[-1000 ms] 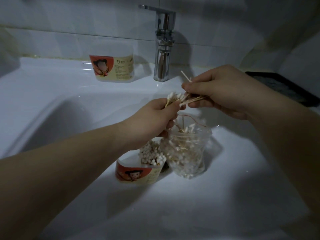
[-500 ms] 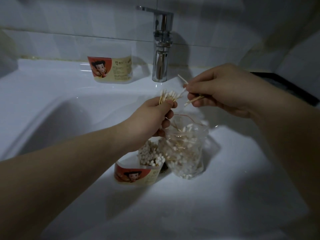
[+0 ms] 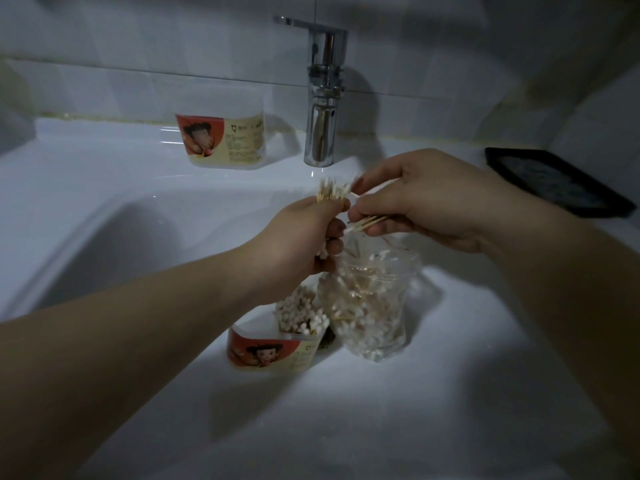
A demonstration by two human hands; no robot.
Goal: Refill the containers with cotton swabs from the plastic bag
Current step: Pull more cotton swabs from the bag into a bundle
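Note:
A clear plastic bag (image 3: 370, 306) of cotton swabs stands open on the white sink's near ledge. Beside it on the left is a container (image 3: 273, 351) with a red cartoon label, partly filled with upright swabs. A second labelled container (image 3: 225, 140) stands at the back, left of the tap. My left hand (image 3: 298, 244) grips an upright bundle of swabs (image 3: 332, 194) above the bag. My right hand (image 3: 422, 199) pinches several swabs (image 3: 367, 223) and its fingertips touch the left hand's bundle.
A chrome tap (image 3: 323, 98) rises at the back centre. The sink basin (image 3: 104, 244) dips away on the left. A dark flat tray (image 3: 554, 181) lies at the back right by the tiled wall.
The left hand's bundle has turned upright and risen a little. My right hand has moved closer until its fingertips reach the bundle's tops.

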